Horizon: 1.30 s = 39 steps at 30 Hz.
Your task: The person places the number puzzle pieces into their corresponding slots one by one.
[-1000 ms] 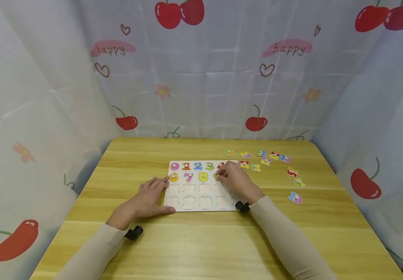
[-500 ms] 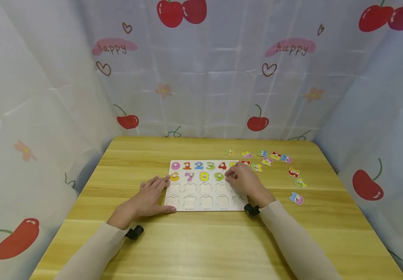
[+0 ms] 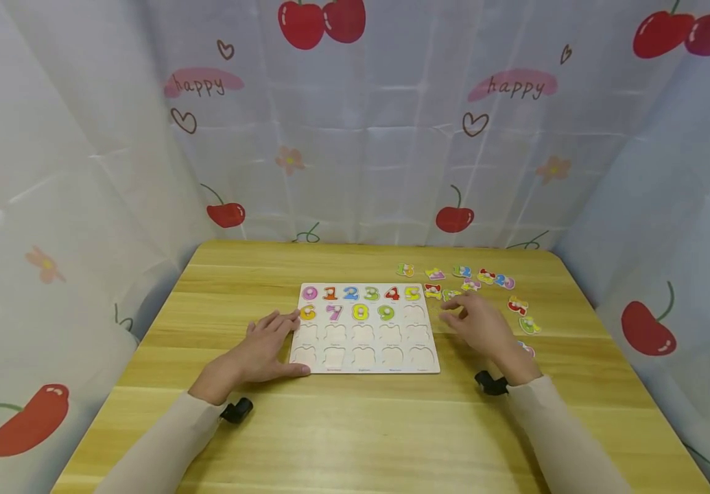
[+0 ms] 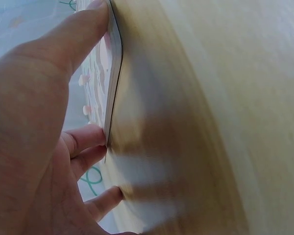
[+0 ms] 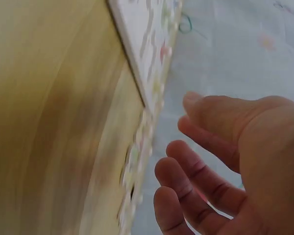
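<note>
A white number puzzle board (image 3: 365, 371) lies on the wooden table, with the pieces 0 to 5 in its top row. Pieces 6, 7, 8 and the green 9 (image 3: 386, 312) sit in the second row. My left hand (image 3: 261, 351) touches the board's left side, thumb on the near corner and fingertips along the edge; the left wrist view shows the thumb (image 4: 63, 41) over the corner. Right of the board, my right hand (image 3: 483, 328) is raised with loosely bent fingers, holding nothing. It partly hides a blue-and-pink piece (image 3: 526, 348) and others behind it.
Several loose number pieces lie behind and right of the board, including a red-and-yellow one (image 3: 433, 291), a red one (image 3: 517, 305) and a green one (image 3: 529, 325). A printed curtain (image 3: 355, 151) encloses the table (image 3: 355, 432) at back and sides.
My right hand has drawn away from the 9 piece and moved right, off the board, baring the 5 and the right-hand slots. My left hand stays on the board's edge.
</note>
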Each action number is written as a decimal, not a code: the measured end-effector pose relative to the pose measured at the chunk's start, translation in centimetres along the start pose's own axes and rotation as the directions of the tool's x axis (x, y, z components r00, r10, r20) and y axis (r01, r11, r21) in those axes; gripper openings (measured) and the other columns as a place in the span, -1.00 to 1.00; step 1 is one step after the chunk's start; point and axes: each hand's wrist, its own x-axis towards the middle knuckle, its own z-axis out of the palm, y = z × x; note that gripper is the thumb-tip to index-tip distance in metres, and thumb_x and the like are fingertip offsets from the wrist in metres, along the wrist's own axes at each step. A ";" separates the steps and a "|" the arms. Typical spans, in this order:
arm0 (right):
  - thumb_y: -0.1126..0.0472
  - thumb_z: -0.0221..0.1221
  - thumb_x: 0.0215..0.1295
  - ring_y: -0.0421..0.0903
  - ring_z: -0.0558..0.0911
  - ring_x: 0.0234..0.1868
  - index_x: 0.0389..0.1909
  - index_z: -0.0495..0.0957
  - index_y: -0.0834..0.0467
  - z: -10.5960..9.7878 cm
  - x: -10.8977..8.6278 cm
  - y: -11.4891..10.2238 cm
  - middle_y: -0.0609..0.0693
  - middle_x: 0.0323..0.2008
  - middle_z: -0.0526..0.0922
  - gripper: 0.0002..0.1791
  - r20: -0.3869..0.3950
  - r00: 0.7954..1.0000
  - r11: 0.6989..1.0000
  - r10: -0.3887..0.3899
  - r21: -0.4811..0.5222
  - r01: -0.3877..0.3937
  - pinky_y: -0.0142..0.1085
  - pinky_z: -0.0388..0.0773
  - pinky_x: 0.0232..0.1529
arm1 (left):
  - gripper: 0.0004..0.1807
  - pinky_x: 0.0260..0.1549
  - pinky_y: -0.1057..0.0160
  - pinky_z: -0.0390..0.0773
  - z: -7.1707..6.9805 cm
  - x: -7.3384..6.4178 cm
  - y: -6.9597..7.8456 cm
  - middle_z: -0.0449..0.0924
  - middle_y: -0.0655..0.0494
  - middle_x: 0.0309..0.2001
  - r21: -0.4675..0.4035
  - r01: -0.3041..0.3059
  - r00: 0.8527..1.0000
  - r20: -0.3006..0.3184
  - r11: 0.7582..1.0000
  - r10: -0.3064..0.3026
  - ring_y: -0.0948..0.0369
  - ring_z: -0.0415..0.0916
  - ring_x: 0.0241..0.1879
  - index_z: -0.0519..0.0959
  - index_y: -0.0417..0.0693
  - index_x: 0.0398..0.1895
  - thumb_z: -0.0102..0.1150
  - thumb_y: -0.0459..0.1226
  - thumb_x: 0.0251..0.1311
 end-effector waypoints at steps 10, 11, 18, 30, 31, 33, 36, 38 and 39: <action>0.11 0.62 0.46 -0.12 0.73 -0.19 0.21 0.87 0.19 -5.0 -5.8 7.0 0.23 0.07 0.82 -0.59 -0.077 0.996 0.999 -0.046 -0.026 0.044 -0.30 0.59 -0.26 | 0.17 0.62 -0.83 0.03 0.1 0.2 -0.1 0.15 -0.12 0.90 0.016 -0.010 1.000 -0.007 1.000 0.010 -0.46 0.03 0.85 0.38 -0.21 0.76 0.52 0.38 0.40; 0.12 0.63 0.45 -0.19 0.70 -0.22 0.23 0.86 0.18 -5.3 -6.4 7.7 0.21 0.05 0.81 -0.58 -0.078 0.996 0.999 -0.041 -0.012 0.040 -0.33 0.58 -0.28 | 0.17 0.62 -0.83 0.03 0.1 0.2 -0.2 0.15 -0.12 0.90 0.018 -0.009 1.000 -0.007 1.000 0.009 -0.46 0.03 0.85 0.38 -0.21 0.76 0.52 0.38 0.40; 0.08 0.60 0.50 -0.36 0.59 -0.22 0.37 0.80 0.16 -6.8 -9.1 11.0 0.24 0.20 0.75 -0.48 0.012 0.997 0.994 0.081 0.070 -0.082 -0.39 0.58 -0.24 | 0.19 0.63 -0.81 0.04 0.2 0.0 -0.3 0.16 -0.13 0.90 0.022 -0.003 1.000 -0.007 1.000 0.003 -0.46 0.04 0.85 0.36 -0.22 0.78 0.53 0.38 0.40; 0.16 0.55 0.55 -0.42 0.58 -0.27 0.14 0.90 0.12 -5.3 -9.5 12.5 0.05 -0.04 0.87 -0.75 0.002 0.997 0.996 0.077 0.048 -0.077 -0.41 0.55 -0.27 | 0.20 0.61 -0.84 0.01 0.2 0.0 -0.3 0.16 -0.13 0.90 0.014 -0.007 1.000 -0.008 1.000 0.007 -0.46 0.04 0.85 0.35 -0.21 0.79 0.53 0.38 0.39; 0.17 0.55 0.55 -0.42 0.58 -0.27 0.12 0.90 0.12 -5.2 -9.4 12.5 0.06 -0.03 0.87 -0.77 0.001 0.997 0.996 0.079 0.043 -0.079 -0.41 0.55 -0.26 | 0.20 0.62 -0.84 0.01 0.2 0.0 -0.3 0.16 -0.12 0.90 0.015 -0.008 1.000 -0.008 1.000 0.008 -0.46 0.04 0.85 0.35 -0.21 0.79 0.53 0.38 0.39; 0.17 0.55 0.55 -0.42 0.58 -0.27 0.09 0.91 0.11 -5.2 -9.4 12.5 0.08 -0.02 0.87 -0.80 0.002 0.996 0.995 0.092 0.036 -0.092 -0.41 0.56 -0.25 | 0.20 0.62 -0.83 0.02 0.3 0.0 -0.3 0.16 -0.12 0.90 0.018 -0.008 1.000 -0.008 1.000 0.008 -0.45 0.04 0.85 0.34 -0.20 0.80 0.53 0.38 0.39; 0.15 0.55 0.55 -0.42 0.59 -0.26 0.07 0.92 0.11 -5.2 -9.3 12.5 0.09 -0.01 0.87 -0.81 0.008 0.994 0.994 0.107 0.022 -0.107 -0.41 0.57 -0.24 | 0.21 0.62 -0.83 0.02 0.4 0.1 -0.3 0.15 -0.11 0.90 0.020 -0.007 1.000 -0.009 1.000 0.007 -0.45 0.04 0.85 0.34 -0.20 0.80 0.53 0.39 0.39; 0.14 0.55 0.55 -0.41 0.60 -0.26 0.08 0.92 0.12 -5.2 -9.2 12.4 0.09 -0.03 0.88 -0.79 0.007 0.994 0.993 0.113 0.015 -0.113 -0.41 0.59 -0.23 | 0.21 0.62 -0.84 0.02 0.4 0.1 -0.3 0.15 -0.11 0.90 0.020 -0.005 1.000 -0.009 1.000 0.005 -0.45 0.04 0.85 0.34 -0.20 0.80 0.53 0.39 0.39; 0.14 0.55 0.55 -0.41 0.61 -0.26 0.09 0.91 0.13 -5.2 -9.1 12.3 0.09 -0.03 0.88 -0.78 0.006 0.993 0.993 0.117 0.015 -0.117 -0.40 0.59 -0.23 | 0.21 0.61 -0.84 0.01 0.4 0.1 -0.3 0.15 -0.11 0.90 0.019 -0.004 1.000 -0.008 1.000 0.005 -0.45 0.03 0.86 0.34 -0.20 0.80 0.53 0.39 0.39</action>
